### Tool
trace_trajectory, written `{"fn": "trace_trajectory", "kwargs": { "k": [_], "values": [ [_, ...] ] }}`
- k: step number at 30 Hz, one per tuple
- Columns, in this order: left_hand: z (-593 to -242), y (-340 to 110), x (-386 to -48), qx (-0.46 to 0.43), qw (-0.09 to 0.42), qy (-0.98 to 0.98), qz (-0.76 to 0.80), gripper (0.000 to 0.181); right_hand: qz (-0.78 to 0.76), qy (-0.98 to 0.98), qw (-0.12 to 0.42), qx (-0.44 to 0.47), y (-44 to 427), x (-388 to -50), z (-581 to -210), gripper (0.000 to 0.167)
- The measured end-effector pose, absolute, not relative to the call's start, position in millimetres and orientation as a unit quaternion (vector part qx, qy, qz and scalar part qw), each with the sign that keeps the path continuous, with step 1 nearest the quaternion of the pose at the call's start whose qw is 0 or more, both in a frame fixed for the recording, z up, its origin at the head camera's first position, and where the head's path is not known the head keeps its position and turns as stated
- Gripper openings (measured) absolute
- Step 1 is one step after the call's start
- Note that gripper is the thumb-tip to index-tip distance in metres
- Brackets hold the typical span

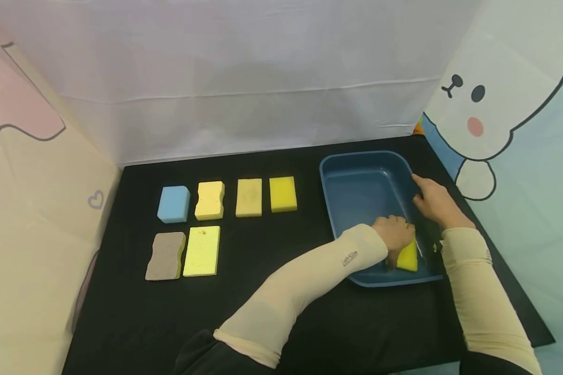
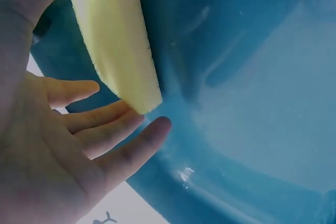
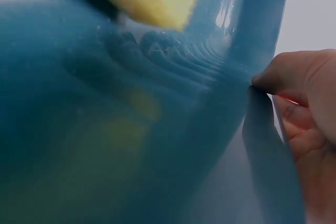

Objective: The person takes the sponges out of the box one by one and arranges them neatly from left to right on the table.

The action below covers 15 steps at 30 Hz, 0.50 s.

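In the head view, a yellow sponge point(image 1: 407, 257) is in the near right part of a blue basin point(image 1: 327, 195) with water in it. My left hand point(image 1: 394, 235) holds this sponge from above. Seen from the left wrist, the sponge point(image 2: 118, 40) lies between the thumb and the fingers of my left hand point(image 2: 68, 140), with fingertips at its end. My right hand point(image 1: 437, 202) grips the basin's right rim. The right wrist view has the thumb of my right hand point(image 3: 310, 98) inside the wall and its other fingers outside. Part of the sponge is hidden by my left hand.
Left of the basin, on the black tabletop point(image 1: 262, 312), lie a blue sponge point(image 1: 173, 204), a wavy yellow sponge point(image 1: 209, 200), a tan sponge point(image 1: 249, 198), a yellow sponge point(image 1: 283, 194), a grey-faced sponge point(image 1: 164, 256) and a pale yellow sponge point(image 1: 202, 251). A white curtain point(image 1: 262, 120) hangs behind.
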<state>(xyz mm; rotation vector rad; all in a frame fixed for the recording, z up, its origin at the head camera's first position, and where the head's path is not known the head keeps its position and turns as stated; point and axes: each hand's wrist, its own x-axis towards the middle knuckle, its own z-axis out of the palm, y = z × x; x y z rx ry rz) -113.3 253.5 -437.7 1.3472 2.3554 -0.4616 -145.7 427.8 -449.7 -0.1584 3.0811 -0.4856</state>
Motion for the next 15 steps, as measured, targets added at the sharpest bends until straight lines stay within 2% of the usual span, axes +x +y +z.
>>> {"fn": "trace_trajectory", "kwargs": {
  "k": [7, 11, 15],
  "values": [
    [-423.3, 237.9, -120.3, 0.501, 0.172, 0.833, -0.156, 0.101, -0.155, 0.987, 0.024, -0.04, 424.3, -147.8, -450.2, 0.06],
    [-408.5, 221.1, -124.4, 0.505, 0.188, 0.833, -0.123, 0.1, -0.159, 0.986, 0.031, -0.033, 425.6, -148.2, -451.3, 0.061],
    [-393.2, 201.1, -127.5, 0.52, 0.179, 0.828, -0.106, 0.102, -0.156, 0.987, 0.024, -0.04, 427.4, -147.7, -451.5, 0.06]
  ]
}}
